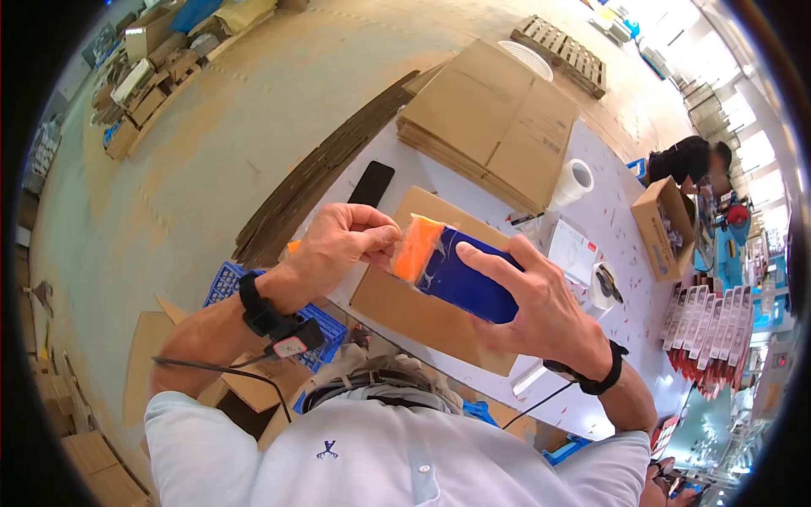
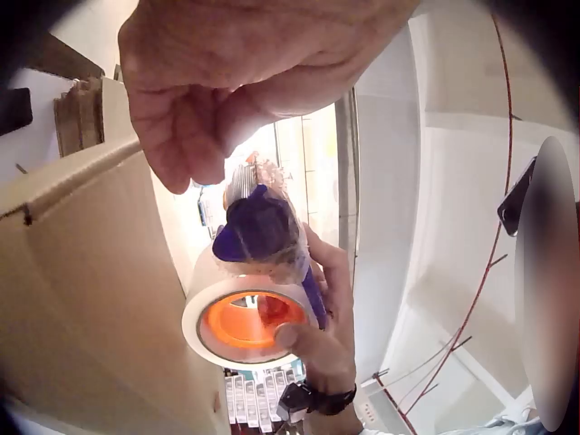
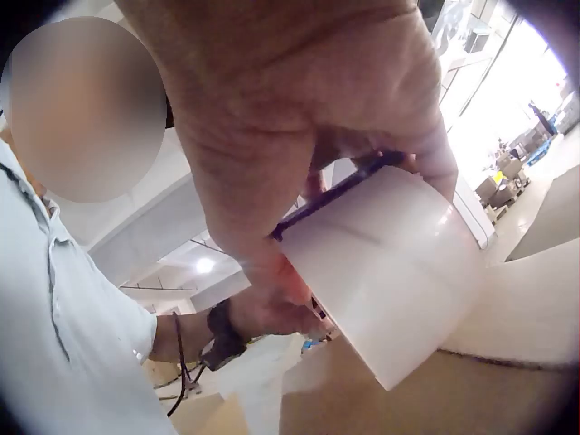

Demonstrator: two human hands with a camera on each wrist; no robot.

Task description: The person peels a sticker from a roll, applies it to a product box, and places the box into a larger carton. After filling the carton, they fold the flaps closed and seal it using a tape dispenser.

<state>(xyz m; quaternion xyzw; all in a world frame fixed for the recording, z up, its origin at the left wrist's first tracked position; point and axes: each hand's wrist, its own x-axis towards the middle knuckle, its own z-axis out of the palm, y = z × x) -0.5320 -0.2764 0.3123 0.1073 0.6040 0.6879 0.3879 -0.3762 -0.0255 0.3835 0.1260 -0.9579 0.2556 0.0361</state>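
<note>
On my head feed both hands are raised over the table (image 1: pixel 610 221), working a dispenser (image 1: pixel 466 280) between them. My right hand (image 1: pixel 541 308) is clamped around its blue body from the far side, fingers wrapped over the top and thumb underneath. The left wrist feed looks straight into the roll (image 2: pixel 243 324), with its pale tape and glowing orange core. My left hand (image 1: pixel 342 245) is closed in a pinch, thumb against fingertips, on the tape end (image 1: pixel 399 245) at the orange side of the dispenser. I cannot tell how much tape has come off the roll. The dispenser is in the air, just above a flat carton (image 1: pixel 397 308) that lies on the near part of the table, and it does not touch the carton. Past that carton sit a stack (image 1: pixel 498 118) of flattened cartons, a phone (image 1: pixel 372 183) at the table's left edge and a spare roll (image 1: pixel 574 179) standing beside the stack. An open box (image 1: pixel 663 228) is well off to the right. A blue crate (image 1: pixel 226 283) shows on the floor under my left forearm.
</note>
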